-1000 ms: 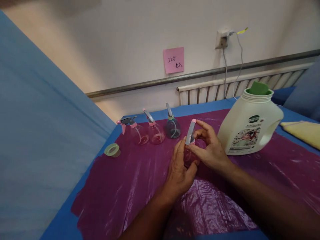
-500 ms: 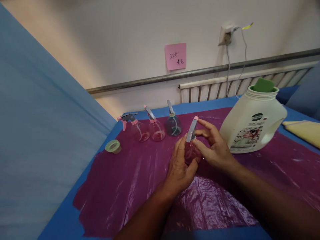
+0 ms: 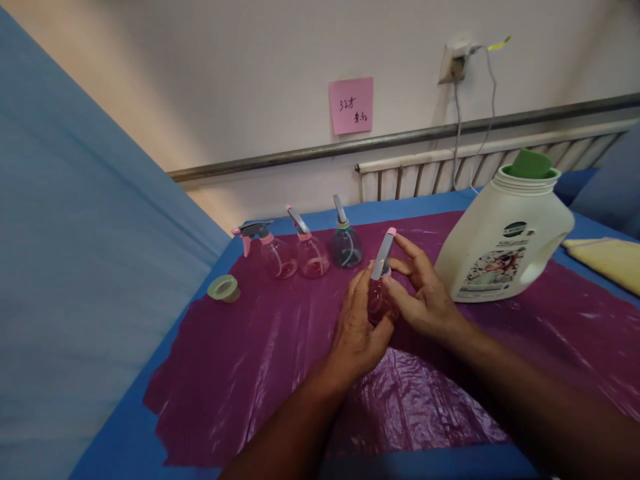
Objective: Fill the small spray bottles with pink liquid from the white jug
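Observation:
A small clear pink spray bottle (image 3: 382, 299) with a grey-and-pink spray head stands between my hands on the purple plastic sheet (image 3: 265, 347). My left hand (image 3: 357, 327) is wrapped round the body of the bottle from the left. At the neck, just under the spray head, the thumb and fingers of my right hand (image 3: 425, 293) close on the collar. Behind, to the left, stand two clear spray bottles with pink collars, one (image 3: 280, 259) with its trigger turned left and another (image 3: 313, 257) beside it. A dark teal spray bottle (image 3: 347, 248) is right of them.
A large cream detergent jug (image 3: 505, 233) with a green piece in its mouth stands close to my right hand. A pale green cap (image 3: 224, 288) lies at left, a folded yellow cloth (image 3: 605, 260) at right. Behind are a wall pipe (image 3: 295, 157) and a radiator (image 3: 415, 179).
The view has shifted slightly, so the scene sits a little higher. Both hands keep their hold on the pink spray bottle, with hardly any visible finger movement.

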Demonstrator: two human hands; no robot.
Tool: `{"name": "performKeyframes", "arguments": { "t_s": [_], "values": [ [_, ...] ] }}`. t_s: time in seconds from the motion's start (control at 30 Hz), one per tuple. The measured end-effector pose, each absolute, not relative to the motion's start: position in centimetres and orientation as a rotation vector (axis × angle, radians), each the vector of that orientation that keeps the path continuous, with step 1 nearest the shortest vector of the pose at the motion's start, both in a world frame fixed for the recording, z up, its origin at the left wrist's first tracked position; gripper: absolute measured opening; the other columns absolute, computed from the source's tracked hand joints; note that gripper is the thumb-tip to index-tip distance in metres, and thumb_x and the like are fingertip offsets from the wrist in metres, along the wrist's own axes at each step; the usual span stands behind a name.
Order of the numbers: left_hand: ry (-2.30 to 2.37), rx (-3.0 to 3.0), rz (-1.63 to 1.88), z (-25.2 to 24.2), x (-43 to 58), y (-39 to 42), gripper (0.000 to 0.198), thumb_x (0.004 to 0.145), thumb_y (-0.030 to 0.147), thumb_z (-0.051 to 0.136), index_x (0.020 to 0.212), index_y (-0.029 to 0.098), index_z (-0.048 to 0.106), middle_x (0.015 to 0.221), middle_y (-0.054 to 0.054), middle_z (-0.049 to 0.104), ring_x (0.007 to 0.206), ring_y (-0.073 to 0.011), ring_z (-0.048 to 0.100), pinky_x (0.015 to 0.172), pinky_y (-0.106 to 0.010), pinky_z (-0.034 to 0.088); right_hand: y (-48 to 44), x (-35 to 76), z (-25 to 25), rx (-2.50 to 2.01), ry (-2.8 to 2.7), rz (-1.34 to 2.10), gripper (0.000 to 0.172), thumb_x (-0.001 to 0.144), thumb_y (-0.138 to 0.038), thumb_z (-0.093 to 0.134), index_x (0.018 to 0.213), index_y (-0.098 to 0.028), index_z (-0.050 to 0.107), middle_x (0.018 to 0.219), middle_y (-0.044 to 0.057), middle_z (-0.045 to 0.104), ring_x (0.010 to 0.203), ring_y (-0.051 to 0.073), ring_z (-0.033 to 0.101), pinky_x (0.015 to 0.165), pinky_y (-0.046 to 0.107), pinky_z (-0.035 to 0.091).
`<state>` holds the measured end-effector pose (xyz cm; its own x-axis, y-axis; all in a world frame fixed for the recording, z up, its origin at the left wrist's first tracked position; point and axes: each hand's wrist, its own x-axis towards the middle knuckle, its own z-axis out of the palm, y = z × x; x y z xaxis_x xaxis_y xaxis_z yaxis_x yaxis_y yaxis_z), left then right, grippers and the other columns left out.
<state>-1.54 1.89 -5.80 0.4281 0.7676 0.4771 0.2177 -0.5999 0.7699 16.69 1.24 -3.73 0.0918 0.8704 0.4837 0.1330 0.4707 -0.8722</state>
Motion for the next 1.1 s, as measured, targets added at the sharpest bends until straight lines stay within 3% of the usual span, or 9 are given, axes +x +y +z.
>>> {"name": "performKeyframes", "arguments": {
  "t_s": [0.13, 0.33, 0.57, 0.7, 0.87, 0.97, 1.1],
  "values": [
    [0.825, 2.062, 1.156, -5.8, -1.4, 2.0, 0.087, 0.104, 0.023, 0.075, 0.177, 0.039, 0.031, 0.170, -0.011, 0.052, 0.160, -0.0359, 0.053, 0.134, -0.065, 0.046, 1.4, 16.7, -3.7, -0.998, -1.363, 0.646, 0.081, 0.104, -0.037, 0.079, 0.174, -0.039, 0.040, 0.134, 0.008, 0.080, 0.126, 0.028, 0.077, 0.118, 0.057, 0.061],
    [0.856, 2.112, 1.174, -5.4, -1.3, 1.9, 0.084, 0.103, 0.021, 0.076, 0.174, 0.039, 0.035, 0.170, -0.009, 0.052, 0.158, -0.0346, 0.054, 0.134, -0.060, 0.046, 1.5, 16.6, -3.8, -1.026, -1.350, 0.546, 0.074, 0.100, -0.037, 0.082, 0.165, -0.033, 0.046, 0.125, 0.007, 0.082, 0.126, 0.027, 0.074, 0.125, 0.061, 0.053],
    [0.907, 2.204, 1.215, -6.0, -1.2, 2.2, 0.097, 0.102, 0.024, 0.079, 0.180, 0.040, 0.023, 0.171, -0.013, 0.052, 0.159, -0.0361, 0.054, 0.132, -0.061, 0.048, 1.6, 16.4, -4.3, -1.050, -1.344, 0.520, 0.077, 0.098, -0.039, 0.084, 0.164, -0.030, 0.044, 0.128, 0.010, 0.080, 0.125, 0.028, 0.075, 0.121, 0.060, 0.054],
    [0.932, 2.209, 1.245, -6.6, -1.1, 2.5, 0.105, 0.100, 0.030, 0.085, 0.181, 0.037, 0.018, 0.173, -0.016, 0.051, 0.160, -0.0385, 0.054, 0.131, -0.064, 0.049, 2.0, 16.3, -4.7, -1.059, -1.283, 0.510, 0.075, 0.088, -0.042, 0.092, 0.151, -0.029, 0.054, 0.126, 0.009, 0.079, 0.114, 0.027, 0.077, 0.110, 0.054, 0.061],
    [0.950, 2.182, 1.226, -6.6, -1.2, 2.4, 0.109, 0.095, 0.032, 0.091, 0.181, 0.034, 0.022, 0.175, -0.016, 0.050, 0.161, -0.0388, 0.054, 0.132, -0.063, 0.049, 2.1, 16.4, -3.5, -1.193, -1.291, 0.491, 0.050, 0.085, -0.050, 0.093, 0.122, -0.025, 0.070, 0.113, 0.006, 0.081, 0.104, 0.025, 0.075, 0.100, 0.047, 0.061],
    [0.964, 2.168, 1.251, -6.4, -1.2, 2.1, 0.104, 0.099, 0.032, 0.086, 0.181, 0.032, 0.022, 0.178, -0.017, 0.047, 0.165, -0.0383, 0.050, 0.135, -0.064, 0.046, 2.5, 16.6, -1.9, -1.234, -1.337, 0.490, 0.039, 0.088, -0.051, 0.087, 0.111, -0.023, 0.073, 0.105, 0.006, 0.081, 0.094, 0.022, 0.073, 0.095, 0.044, 0.060],
    [1.018, 2.150, 1.295, -6.4, -1.2, 2.0, 0.099, 0.099, 0.021, 0.076, 0.181, 0.030, 0.021, 0.182, -0.017, 0.042, 0.170, -0.0378, 0.043, 0.139, -0.066, 0.040, 4.4, 17.4, 0.7, -1.271, -1.316, 0.449, 0.041, 0.087, -0.054, 0.084, 0.110, -0.022, 0.073, 0.100, 0.006, 0.081, 0.082, 0.019, 0.070, 0.083, 0.039, 0.059]
  ]
}}
